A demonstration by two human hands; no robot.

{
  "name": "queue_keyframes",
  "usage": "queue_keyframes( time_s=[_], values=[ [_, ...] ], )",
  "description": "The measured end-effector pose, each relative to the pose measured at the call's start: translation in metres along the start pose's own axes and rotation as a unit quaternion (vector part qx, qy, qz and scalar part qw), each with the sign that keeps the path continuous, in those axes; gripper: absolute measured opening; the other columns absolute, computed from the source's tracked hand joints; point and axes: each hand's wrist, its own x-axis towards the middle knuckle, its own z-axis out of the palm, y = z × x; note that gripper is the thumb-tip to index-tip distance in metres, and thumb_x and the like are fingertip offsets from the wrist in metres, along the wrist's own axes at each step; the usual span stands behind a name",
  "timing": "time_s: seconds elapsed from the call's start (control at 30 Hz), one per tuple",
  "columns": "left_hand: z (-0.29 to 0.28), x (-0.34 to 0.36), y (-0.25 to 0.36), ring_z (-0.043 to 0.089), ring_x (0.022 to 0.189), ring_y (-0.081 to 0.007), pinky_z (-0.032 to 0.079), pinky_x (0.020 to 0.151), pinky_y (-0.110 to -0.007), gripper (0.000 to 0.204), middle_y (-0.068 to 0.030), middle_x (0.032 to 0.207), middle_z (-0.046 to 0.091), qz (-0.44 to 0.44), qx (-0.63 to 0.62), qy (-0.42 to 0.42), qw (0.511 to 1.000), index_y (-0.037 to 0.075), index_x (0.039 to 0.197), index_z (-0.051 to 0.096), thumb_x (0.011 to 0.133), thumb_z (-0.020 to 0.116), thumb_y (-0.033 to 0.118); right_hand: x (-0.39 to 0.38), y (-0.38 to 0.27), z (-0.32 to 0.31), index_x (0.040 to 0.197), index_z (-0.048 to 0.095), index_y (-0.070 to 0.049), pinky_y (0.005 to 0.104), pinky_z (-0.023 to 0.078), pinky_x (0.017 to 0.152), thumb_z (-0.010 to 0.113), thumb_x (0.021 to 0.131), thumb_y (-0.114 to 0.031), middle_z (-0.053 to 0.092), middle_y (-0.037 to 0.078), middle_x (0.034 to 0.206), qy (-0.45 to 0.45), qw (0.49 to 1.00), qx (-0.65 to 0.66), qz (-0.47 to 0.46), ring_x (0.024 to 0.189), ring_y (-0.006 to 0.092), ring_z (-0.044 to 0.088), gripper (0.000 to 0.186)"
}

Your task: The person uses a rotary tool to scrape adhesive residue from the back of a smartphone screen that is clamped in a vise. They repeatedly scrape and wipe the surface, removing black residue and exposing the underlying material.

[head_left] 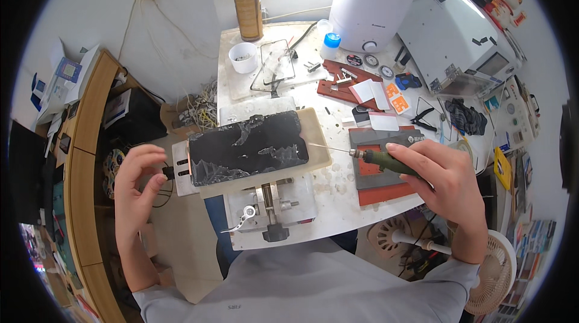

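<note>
The cracked phone [247,148], a flat black slab with a shattered, crazed glass face and whitish flaked patches, lies lengthwise on a beige pad clamped in a metal fixture [268,205] at the near edge of the white bench [338,193]. The right hand [443,175] is closed round a slim green rotary tool [386,161], whose thin steel needle points at the phone's right end, its tip just beside that edge. The left hand [137,187] is at the phone's left end, thumb and forefinger pinched on a small black knob [168,172] on the fixture's plate. Beyond the phone lies a clear glass panel [272,65], with a white plastic cup [243,56] to its left and a tall brown spray can [247,6] behind that. To the phone's right sits a grey and red mat [386,187]; further back stands a rounded white humidifier [369,3]
</note>
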Motion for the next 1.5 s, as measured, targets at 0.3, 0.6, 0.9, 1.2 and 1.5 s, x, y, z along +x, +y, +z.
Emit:
queue_keyframes(
  time_s=[0.3, 0.6, 0.9, 1.2, 1.5],
  values=[
    [-0.021, -0.022, 0.005, 0.069, 0.091, -0.0186, 0.054, 0.078, -0.028, 0.016, -0.0117, 0.1, 0.073, -0.011, 0.017, -0.113, 0.993, -0.002, 0.099, 0.073, 0.086, 0.081, -0.001, 0.004, 0.006, 0.001, 0.133, 0.074, -0.011, 0.0371, 0.053, 0.061, 0.078, 0.078, 0.001, 0.069, 0.007, 0.09, -0.005, 1.0, 0.013, -0.014, 0.073, 0.0242, 0.067, 0.056],
    [0.017, 0.001, 0.072, 0.063, 0.133, -0.0399, 0.045, 0.116, -0.052, 0.083, -0.0182, 0.138, 0.069, 0.25, 0.265, -0.2, 0.91, -0.001, 0.132, 0.069, 0.085, 0.069, 0.067, 0.012, 0.017, 0.002, 0.132, 0.074, -0.01, 0.0345, 0.054, 0.06, 0.084, 0.072, 0.003, 0.073, 0.009, 0.096, -0.026, 0.999, -0.012, -0.033, 0.073, 0.0238, 0.069, 0.062],
    [0.052, 0.025, 0.075, 0.057, 0.141, -0.0401, 0.04, 0.121, -0.055, 0.095, -0.0176, 0.149, 0.063, 0.3, 0.338, -0.271, 0.85, 0.001, 0.137, 0.066, 0.088, 0.051, 0.081, 0.01, 0.018, 0.007, 0.13, 0.075, -0.01, 0.035, 0.053, 0.059, 0.084, 0.07, 0.002, 0.072, 0.008, 0.095, -0.024, 0.999, -0.006, -0.038, 0.073, 0.0238, 0.069, 0.062],
    [0.052, 0.026, 0.074, 0.058, 0.14, -0.0394, 0.039, 0.121, -0.055, 0.094, -0.0172, 0.148, 0.064, 0.3, 0.347, -0.273, 0.846, 0.002, 0.137, 0.067, 0.089, 0.05, 0.081, 0.009, 0.016, 0.007, 0.13, 0.074, -0.008, 0.0352, 0.052, 0.058, 0.083, 0.071, 0.002, 0.07, 0.008, 0.091, -0.028, 0.999, 0.008, -0.035, 0.07, 0.0237, 0.067, 0.062],
    [0.052, 0.027, 0.075, 0.057, 0.14, -0.0394, 0.037, 0.123, -0.056, 0.093, -0.0167, 0.148, 0.064, 0.301, 0.351, -0.274, 0.843, 0.002, 0.138, 0.067, 0.089, 0.051, 0.08, 0.006, 0.014, 0.007, 0.13, 0.074, -0.008, 0.0359, 0.052, 0.059, 0.084, 0.07, 0.003, 0.072, 0.009, 0.093, -0.025, 0.999, 0.013, -0.018, 0.072, 0.0245, 0.068, 0.062]
  ],
)
